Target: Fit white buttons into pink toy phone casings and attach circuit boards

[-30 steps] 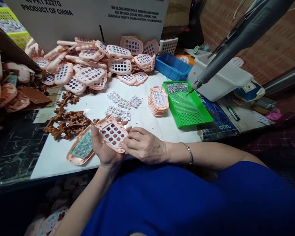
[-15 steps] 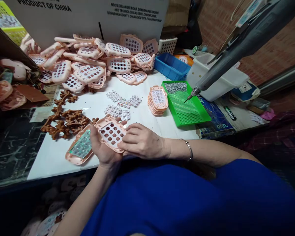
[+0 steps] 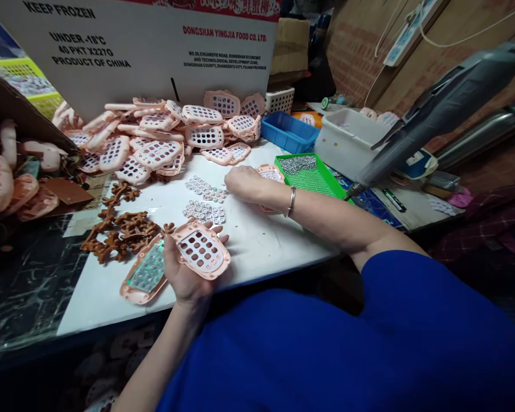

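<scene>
Behind both hands, a big white box says "KEEP FROZEN", "PRODUCT OF CHINA" and "DONGSHAN YINGJIA FOOD CO. LTD." The left hand is open, palm up, with a pink shell full of holes lying on it. Right of that, the right hand curls beside small buttons; I can't tell if it pinches any.

On the table, the left hand has an open shell just to its left, branched parts beyond that, key pieces ahead, piled shells farther back before a carton, and a tray ahead to the right.
</scene>
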Tool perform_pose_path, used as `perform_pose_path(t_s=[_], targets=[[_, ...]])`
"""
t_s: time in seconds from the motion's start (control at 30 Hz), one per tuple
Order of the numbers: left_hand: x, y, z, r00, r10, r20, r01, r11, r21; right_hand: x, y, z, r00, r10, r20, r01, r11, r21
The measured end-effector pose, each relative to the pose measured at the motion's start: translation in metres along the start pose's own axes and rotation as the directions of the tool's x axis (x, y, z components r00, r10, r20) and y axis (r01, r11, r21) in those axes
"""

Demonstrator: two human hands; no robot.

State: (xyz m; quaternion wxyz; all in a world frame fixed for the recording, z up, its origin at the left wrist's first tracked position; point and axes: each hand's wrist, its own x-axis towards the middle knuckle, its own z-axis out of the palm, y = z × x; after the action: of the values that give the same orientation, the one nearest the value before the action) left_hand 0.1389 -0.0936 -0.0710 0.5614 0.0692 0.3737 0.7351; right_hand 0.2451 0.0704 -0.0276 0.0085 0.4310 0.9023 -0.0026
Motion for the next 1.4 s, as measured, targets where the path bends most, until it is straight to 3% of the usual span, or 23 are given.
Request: perform_pose_path(t_s=[0.07,0.13,0.17,0.23,0.27,0.37,0.5,0.6,0.67,0.73,0.83,0.87,0.93,1.0,1.1,1.2,1.3,1.4], targets=[[0.000,0.000,0.000,1.000,-0.016,0.000,0.016,1.000,-0.006,-0.008,0.003,-0.010,0.998,0.058,-0.020,-0.057,0.996,0.062],[0.001,0.000,0.001,0.999,-0.037,-0.003,0.037,0.999,-0.007,-0.020,0.006,-0.018,0.995,0.088,-0.035,-0.073,0.944,0.321],[0.001,0.000,0.002,0.999,-0.046,-0.007,0.046,0.999,-0.008,-0.027,0.006,-0.021,0.995,0.097,-0.029,-0.069,0.859,0.507],[0.000,0.000,0.005,0.998,-0.063,-0.014,0.063,0.998,-0.013,-0.040,0.005,-0.022,0.994,0.108,0.015,-0.074,0.567,0.820],[-0.001,0.000,0.007,0.997,-0.072,-0.016,0.071,0.997,-0.015,-0.047,0.003,-0.021,0.993,0.108,0.046,-0.088,0.428,0.899],[-0.004,0.000,0.014,0.996,-0.093,-0.017,0.092,0.995,-0.027,-0.062,-0.005,-0.018,0.990,0.093,0.107,-0.123,0.181,0.976],[-0.006,-0.002,0.018,0.996,-0.091,-0.012,0.091,0.995,-0.035,-0.074,-0.014,-0.016,0.992,0.053,0.111,-0.116,0.096,0.989],[-0.004,-0.007,0.015,0.998,-0.052,0.022,0.052,0.999,-0.016,-0.079,-0.017,-0.013,0.993,0.054,0.105,-0.111,0.113,0.987],[-0.003,-0.010,0.013,0.999,0.002,0.042,-0.001,1.000,-0.006,-0.081,-0.017,-0.011,0.996,0.063,0.069,-0.079,0.179,0.981],[-0.002,-0.013,0.012,0.997,0.062,0.051,-0.062,0.998,0.003,-0.084,-0.019,-0.012,0.995,0.083,-0.047,0.015,0.346,0.938],[-0.003,-0.019,0.013,0.987,0.149,0.065,-0.151,0.988,0.015,-0.088,-0.029,-0.019,0.963,0.007,-0.269,0.176,0.740,0.649],[-0.004,-0.021,0.014,0.982,0.171,0.080,-0.173,0.985,0.014,-0.090,-0.034,-0.022,0.956,-0.053,-0.287,0.199,0.838,0.508],[-0.006,-0.024,0.015,0.970,0.208,0.125,-0.212,0.977,0.019,-0.093,-0.046,-0.028,0.960,-0.161,-0.230,0.223,0.935,0.275],[-0.009,-0.026,0.017,0.957,0.236,0.168,-0.246,0.969,0.036,-0.095,-0.059,-0.031,0.961,-0.231,-0.151,0.255,0.953,0.163],[-0.011,-0.025,0.018,0.951,0.246,0.190,-0.260,0.964,0.055,-0.095,-0.071,-0.024,0.941,-0.307,-0.140,0.330,0.926,0.185],[-0.011,-0.020,0.017,0.967,0.192,0.168,-0.200,0.979,0.034,-0.097,-0.070,-0.008,0.879,-0.369,-0.301,0.456,0.835,0.309],[-0.009,-0.015,0.016,0.981,0.146,0.127,-0.146,0.989,-0.005,-0.100,-0.060,0.008,0.764,-0.359,-0.537,0.590,0.725,0.355],[-0.009,-0.011,0.014,0.985,0.125,0.118,-0.122,0.992,-0.034,-0.105,-0.051,0.021,0.683,-0.332,-0.651,0.599,0.764,0.239]])
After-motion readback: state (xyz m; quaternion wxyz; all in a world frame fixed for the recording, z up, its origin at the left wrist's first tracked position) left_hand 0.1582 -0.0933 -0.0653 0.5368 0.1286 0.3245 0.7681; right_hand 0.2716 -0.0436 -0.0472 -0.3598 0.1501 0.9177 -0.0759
